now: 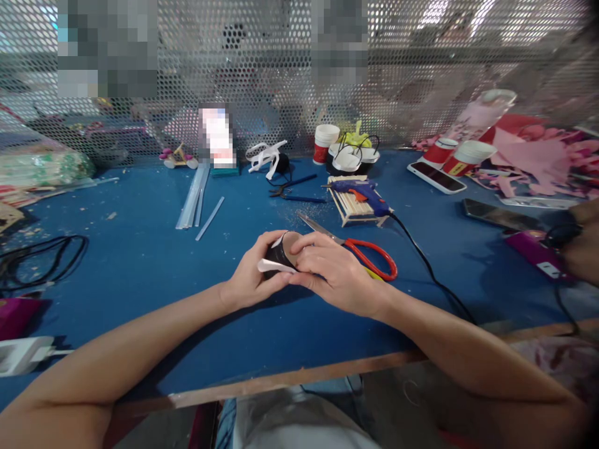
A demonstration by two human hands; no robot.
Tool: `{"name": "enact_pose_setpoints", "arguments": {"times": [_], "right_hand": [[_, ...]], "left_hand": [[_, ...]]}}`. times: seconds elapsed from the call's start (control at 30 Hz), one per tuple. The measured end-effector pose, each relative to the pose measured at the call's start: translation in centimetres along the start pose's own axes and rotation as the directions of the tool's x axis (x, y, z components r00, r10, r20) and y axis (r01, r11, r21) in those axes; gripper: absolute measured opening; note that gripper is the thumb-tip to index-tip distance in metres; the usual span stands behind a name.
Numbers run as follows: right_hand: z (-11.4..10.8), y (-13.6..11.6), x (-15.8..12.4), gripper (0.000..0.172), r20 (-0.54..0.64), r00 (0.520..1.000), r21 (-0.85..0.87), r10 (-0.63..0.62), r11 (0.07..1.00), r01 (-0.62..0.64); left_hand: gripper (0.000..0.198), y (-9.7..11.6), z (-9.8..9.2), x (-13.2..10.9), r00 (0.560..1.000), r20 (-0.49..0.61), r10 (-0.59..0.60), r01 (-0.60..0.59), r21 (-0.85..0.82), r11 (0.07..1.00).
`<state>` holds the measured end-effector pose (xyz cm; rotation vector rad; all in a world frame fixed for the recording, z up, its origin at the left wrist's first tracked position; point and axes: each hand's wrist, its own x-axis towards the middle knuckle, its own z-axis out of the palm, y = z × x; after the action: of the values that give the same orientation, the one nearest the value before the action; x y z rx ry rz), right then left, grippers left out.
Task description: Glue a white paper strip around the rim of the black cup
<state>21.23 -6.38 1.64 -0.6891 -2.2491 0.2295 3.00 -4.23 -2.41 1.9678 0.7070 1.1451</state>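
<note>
My left hand [250, 271] wraps round the side of a small black cup [279, 253] with a brownish inside. A white strip [274, 267] sticks out from the cup's near side, between both hands. My right hand [334, 268] is closed at the cup's right edge, its fingers bent over the rim and its thumb near the end of the strip. Scissors [374, 252] with red handles lie just behind my right hand, blades pointing away to the left. The hands cover much of the cup's lower part.
A blue glue gun [362, 192] rests on a small stick rack [350, 209], its black cord running to the right front. Pliers [299, 190], glue sticks [191, 199], paper cups [322, 146], phones [437, 176] and pink scraps [528, 153] lie around. Another person's hand [583, 243] is at right.
</note>
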Motion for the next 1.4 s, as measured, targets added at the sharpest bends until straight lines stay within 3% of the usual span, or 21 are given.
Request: {"name": "enact_pose_setpoints", "arguments": {"times": [0.13, 0.2, 0.27, 0.33, 0.43, 0.5, 0.63, 1.0, 1.23, 1.4], "right_hand": [[-0.1, 0.2, -0.1, 0.025, -0.030, 0.999, 0.033, -0.030, 0.999, 0.031], [-0.3, 0.5, -0.2, 0.037, -0.059, 0.998, 0.056, -0.017, 0.998, 0.021], [-0.4, 0.7, -0.3, 0.044, -0.103, 0.995, 0.050, 0.018, 0.999, -0.013], [-0.5, 0.9, -0.4, 0.041, -0.148, 0.986, 0.035, 0.076, 0.997, -0.072], [-0.5, 1.2, -0.4, 0.033, -0.188, 0.968, 0.028, 0.166, 0.986, -0.163], [-0.3, 1.2, -0.4, 0.028, -0.168, 0.973, 0.036, 0.160, 0.987, -0.157], [0.1, 1.0, -0.4, 0.011, -0.063, 0.991, 0.077, 0.114, 0.991, -0.109], [0.0, 0.2, -0.1, 0.014, 0.010, 0.976, 0.155, 0.216, 0.964, -0.215], [0.1, 0.2, -0.3, 0.015, -0.043, 0.967, 0.141, 0.249, 0.960, -0.241], [0.2, 0.3, -0.2, 0.016, -0.019, 0.964, 0.137, 0.264, 0.956, -0.259]], "left_hand": [[0.053, -0.1, -0.2, -0.1, 1.000, 0.010, 0.028, -0.029, 0.040, 0.999], [0.049, -0.3, -0.2, 0.0, 1.000, -0.020, 0.006, -0.006, -0.003, 1.000], [0.045, -0.6, -0.1, 0.1, 0.991, -0.093, -0.093, 0.082, -0.118, 0.990], [0.043, -0.9, 0.1, 0.3, 0.957, -0.120, -0.263, 0.217, -0.304, 0.928], [0.048, -1.0, 0.4, 0.5, 0.906, -0.012, -0.422, 0.356, -0.517, 0.779], [0.048, -1.0, 0.5, 0.4, 0.910, 0.036, -0.414, 0.370, -0.525, 0.766], [0.042, -1.1, 0.4, 0.0, 0.929, 0.055, -0.367, 0.358, -0.392, 0.847], [0.045, -0.5, 0.1, 0.1, 0.971, 0.046, -0.236, 0.240, -0.097, 0.966], [0.055, -0.6, 0.0, 0.2, 0.979, 0.126, -0.158, 0.179, -0.174, 0.968], [0.061, -0.3, 0.4, 0.3, 0.959, 0.136, -0.248, 0.276, -0.263, 0.925]]}}
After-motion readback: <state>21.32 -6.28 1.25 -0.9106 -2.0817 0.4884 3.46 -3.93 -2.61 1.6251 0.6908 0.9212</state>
